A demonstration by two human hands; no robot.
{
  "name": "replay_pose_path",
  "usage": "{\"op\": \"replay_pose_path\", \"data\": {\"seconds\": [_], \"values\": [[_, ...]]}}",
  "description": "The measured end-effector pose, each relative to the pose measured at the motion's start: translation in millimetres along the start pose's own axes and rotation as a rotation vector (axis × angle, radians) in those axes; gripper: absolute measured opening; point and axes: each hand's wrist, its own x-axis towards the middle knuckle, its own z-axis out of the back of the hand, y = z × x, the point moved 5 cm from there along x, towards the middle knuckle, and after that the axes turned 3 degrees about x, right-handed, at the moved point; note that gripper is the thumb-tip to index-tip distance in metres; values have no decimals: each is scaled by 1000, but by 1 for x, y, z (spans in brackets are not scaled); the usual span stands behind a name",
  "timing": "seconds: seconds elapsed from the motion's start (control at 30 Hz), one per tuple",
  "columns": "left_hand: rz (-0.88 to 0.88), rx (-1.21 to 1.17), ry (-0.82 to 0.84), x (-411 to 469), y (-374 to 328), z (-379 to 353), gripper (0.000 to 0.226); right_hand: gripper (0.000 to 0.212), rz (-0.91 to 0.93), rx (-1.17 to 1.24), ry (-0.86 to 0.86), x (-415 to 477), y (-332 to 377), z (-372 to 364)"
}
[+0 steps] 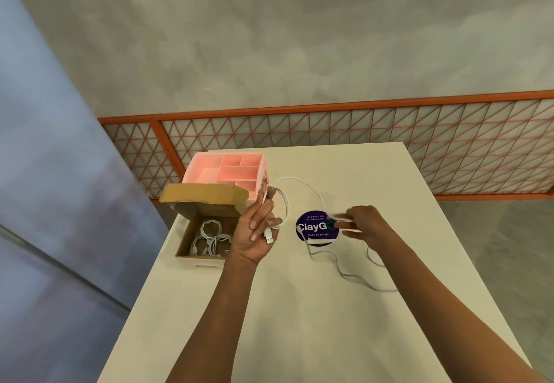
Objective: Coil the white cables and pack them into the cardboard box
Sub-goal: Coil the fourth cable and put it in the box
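Beside one box (207, 194), two hands (254, 229) (364, 226) hold one cable (292, 177).

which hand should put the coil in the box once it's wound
Left, likely. The left hand holds the coil right beside the cardboard box; the right hand is farther off, pinching the loose cable.

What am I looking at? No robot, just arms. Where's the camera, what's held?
No machine: a person works bare-handed. The one picture comes from a wide-angle camera on the person's head, looking down. The left hand holds a white cable in a loop, USB plug by the palm; the right hand, blurred, seems to pinch the same cable further along. Its tail trails on the white table. At the left, an open cardboard box holds coiled cables, a pink organiser behind it. A purple sticker lies between the hands.
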Motion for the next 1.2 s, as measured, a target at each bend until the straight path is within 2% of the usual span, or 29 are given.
{"op": "replay_pose_path", "data": {"seconds": [0.1, 0.17, 0.3, 0.4, 0.53, 0.6, 0.77, 0.87, 0.9, 1.03, 1.1, 1.2], "values": [[37, 72, 9, 4, 4, -9, 27, 14, -14, -336, 81, -2, 0, -8], [54, 84, 16, 7, 6, -15, 27, 25, 125, -472, 89, -4, 10, -15], [92, 118, 74, 10, 11, -25, 27, 38, 504, -382, 233, -29, 45, -44], [143, 140, 106, 12, 13, -24, 24, 33, 607, -363, 369, -40, 59, -62], [114, 191, 39, 13, 6, -21, 20, 32, 592, -277, 440, -41, 58, -64], [85, 203, -26, 11, 2, -17, 31, 33, 578, -284, 443, -41, 51, -64], [-38, 288, -111, 12, -9, -9, 51, 32, 500, -532, 408, -42, 26, -66], [-76, 448, -195, 15, -11, -2, 76, 29, 400, -669, 451, -44, 14, -66], [-100, 500, -229, 16, -12, -2, 77, 26, 348, -709, 484, -45, 11, -66], [-166, 672, -371, 19, -17, -2, 54, 23, 180, -896, 596, -55, 3, -68], [-156, 754, -391, 19, -17, -2, 46, 29, 195, -988, 634, -63, 7, -70], [-116, 838, -429, 16, -16, 2, 43, 39, 351, -1141, 659, -69, 21, -74]]}}
